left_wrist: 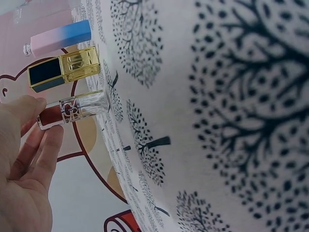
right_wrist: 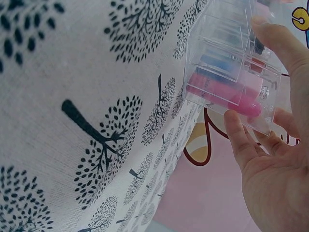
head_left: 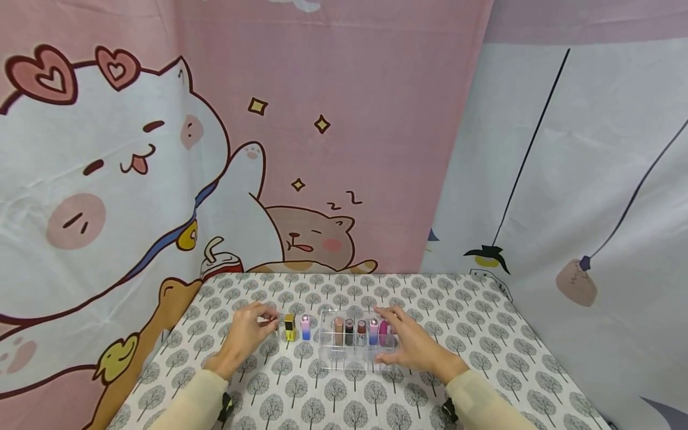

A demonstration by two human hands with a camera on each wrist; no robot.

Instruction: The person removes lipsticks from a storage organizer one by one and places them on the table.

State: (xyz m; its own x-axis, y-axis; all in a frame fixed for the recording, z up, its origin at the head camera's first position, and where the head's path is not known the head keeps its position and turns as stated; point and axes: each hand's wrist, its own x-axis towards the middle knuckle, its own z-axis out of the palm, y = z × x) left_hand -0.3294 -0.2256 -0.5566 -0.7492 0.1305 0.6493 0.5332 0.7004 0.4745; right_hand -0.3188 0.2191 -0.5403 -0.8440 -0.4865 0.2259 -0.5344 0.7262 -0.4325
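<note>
Presumably to keep it upright, left hand (head_left: 248,329) pinches the tube (left_wrist: 50,115) by its top beside the gold lipstick (left_wrist: 63,70), while right hand (head_left: 412,345) grips the box's (head_left: 329,356) right end, seemingly steadying it.

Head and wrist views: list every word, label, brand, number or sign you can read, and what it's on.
"z z": on the pink wall cloth, above the sleeping bear.
Silver letter-like emblem: on the dark red tube between the left hand's fingers; too unclear to read.
Tubes in the clear case: any text too small or blurred.
No readable brand or number.
</note>
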